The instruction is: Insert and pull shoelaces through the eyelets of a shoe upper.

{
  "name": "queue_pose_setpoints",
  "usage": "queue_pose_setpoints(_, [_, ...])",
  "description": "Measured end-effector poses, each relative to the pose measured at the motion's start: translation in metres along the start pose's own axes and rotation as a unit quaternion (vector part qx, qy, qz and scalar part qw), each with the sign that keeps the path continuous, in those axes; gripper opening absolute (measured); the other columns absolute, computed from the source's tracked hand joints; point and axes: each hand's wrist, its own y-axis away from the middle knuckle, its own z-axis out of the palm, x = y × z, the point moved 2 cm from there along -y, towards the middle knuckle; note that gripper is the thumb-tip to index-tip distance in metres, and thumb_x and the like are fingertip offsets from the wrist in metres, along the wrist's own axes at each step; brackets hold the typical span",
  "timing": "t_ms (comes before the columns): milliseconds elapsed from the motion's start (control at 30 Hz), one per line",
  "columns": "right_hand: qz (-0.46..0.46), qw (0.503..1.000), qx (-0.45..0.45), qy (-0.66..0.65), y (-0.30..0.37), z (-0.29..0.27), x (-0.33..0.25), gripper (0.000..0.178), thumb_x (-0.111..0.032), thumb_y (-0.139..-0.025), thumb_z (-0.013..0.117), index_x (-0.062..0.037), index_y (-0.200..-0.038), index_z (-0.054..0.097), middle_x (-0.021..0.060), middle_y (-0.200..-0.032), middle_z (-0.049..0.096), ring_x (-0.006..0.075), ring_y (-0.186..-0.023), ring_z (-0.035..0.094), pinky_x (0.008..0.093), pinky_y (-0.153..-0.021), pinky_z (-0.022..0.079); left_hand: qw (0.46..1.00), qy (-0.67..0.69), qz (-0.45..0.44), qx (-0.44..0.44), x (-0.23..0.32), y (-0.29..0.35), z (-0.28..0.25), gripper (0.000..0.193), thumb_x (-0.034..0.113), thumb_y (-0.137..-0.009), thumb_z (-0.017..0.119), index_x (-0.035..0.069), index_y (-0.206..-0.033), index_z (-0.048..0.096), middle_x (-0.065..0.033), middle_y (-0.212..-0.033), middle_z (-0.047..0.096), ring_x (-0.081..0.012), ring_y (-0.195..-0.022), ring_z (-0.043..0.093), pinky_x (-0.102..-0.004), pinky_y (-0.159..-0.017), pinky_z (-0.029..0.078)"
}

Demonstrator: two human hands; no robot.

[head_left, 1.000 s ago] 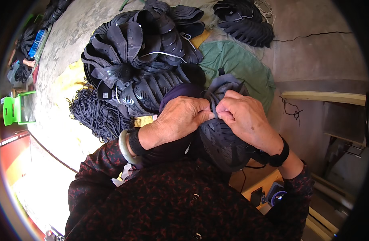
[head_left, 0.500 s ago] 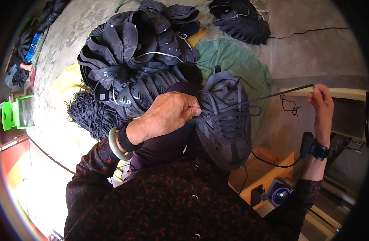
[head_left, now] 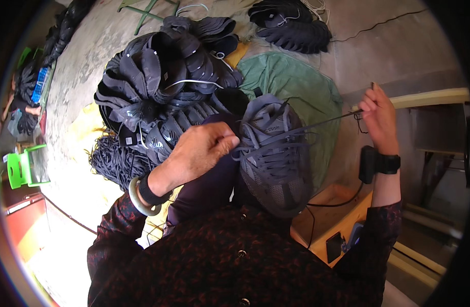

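Grey concrete flr; R hand pinches thin dk lace, grey mesh shoe; L hand closed, contents unclear; best tension evenly.

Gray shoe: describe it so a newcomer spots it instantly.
Find the green cloth right of the black pile. The shoe overlaps it, toe toward the bottom edge. Unlike the stacked pile, it is single, with a lace stretched to the right hand.

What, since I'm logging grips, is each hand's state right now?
Left hand: closed in a pinch beside the shoe; anything inside cannot be told.
Right hand: closed on a dark shoelace stretched from the shoe.
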Motion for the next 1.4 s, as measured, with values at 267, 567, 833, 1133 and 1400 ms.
queue_pose_setpoints(267, [-0.062, 0.944, -0.022, 0.324, 0.006, 0.072, 0.025, 0.032, -0.011, -0.097, 0.061, 0.0003, -0.127, 0.059, -0.0005, -0.089, 0.059, 0.0056, -0.069, 0.046, 0.0223, -0.063, 0.04, 0.98, -0.039, 0.175, 0.082, 0.036, -0.028, -0.001, 0.007, 0.006, -0.088, 0.071, 0.004, -0.094, 0.067, -0.0093, -0.085, 0.065, -0.0293, -0.084, 0.064, -0.0384, -0.075, 0.051])
queue_pose_setpoints(567, [0.032, 0.839, -0.206, 0.502, 0.042, 0.117, 0.046, 0.018, -0.011, -0.093, 0.067, 0.0029, -0.102, 0.072, 0.0021, -0.082, 0.068, 0.0079, -0.075, 0.059, 0.0242, -0.069, 0.049, 0.975, -0.083, 0.207, 0.006, 0.055, -0.064, 0.017, 0.01, -0.001, -0.086, 0.072, 0.002, -0.095, 0.069, -0.0082, -0.088, 0.065, -0.0234, -0.082, 0.064, -0.0342, -0.072, 0.052])
queue_pose_setpoints(833, [0.01, 0.813, -0.23, 0.535, 0.05, 0.116, 0.049, 0.014, -0.01, -0.087, 0.071, 0.0027, -0.092, 0.071, 0.009, -0.08, 0.068, 0.0152, -0.073, 0.064, 0.0299, -0.07, 0.051, 0.989, -0.024, 0.149, -0.013, 0.054, -0.071, 0.028, 0.011, 0.003, -0.088, 0.074, 0.001, -0.098, 0.071, -0.0049, -0.086, 0.064, -0.0125, -0.077, 0.062, -0.0291, -0.069, 0.051])
queue_pose_setpoints(1133, [-0.164, 0.734, -0.218, 0.622, 0.064, 0.127, 0.051, 0.007, -0.003, -0.08, 0.068, -0.0008, -0.081, 0.063, 0.0114, -0.077, 0.058, 0.027, -0.068, 0.062, 0.0368, -0.063, 0.049, 0.991, 0.103, 0.079, -0.027, 0.039, -0.076, 0.041, 0.011, 0.007, -0.082, 0.077, 0.001, -0.09, 0.071, -0.0073, -0.076, 0.064, -0.0196, -0.066, 0.061, -0.0322, -0.065, 0.052])
queue_pose_setpoints(1400, [0.085, 0.806, -0.207, 0.547, 0.052, 0.119, 0.06, 0.01, -0.006, -0.088, 0.07, -0.001, -0.087, 0.061, 0.0005, -0.081, 0.058, 0.0115, -0.071, 0.058, 0.0306, -0.064, 0.048, 0.986, 0.026, 0.16, 0.044, 0.045, -0.071, 0.046, 0.012, 0.007, -0.082, 0.078, 0.003, -0.092, 0.073, -0.0078, -0.078, 0.061, -0.0211, -0.071, 0.064, -0.0344, -0.067, 0.051])
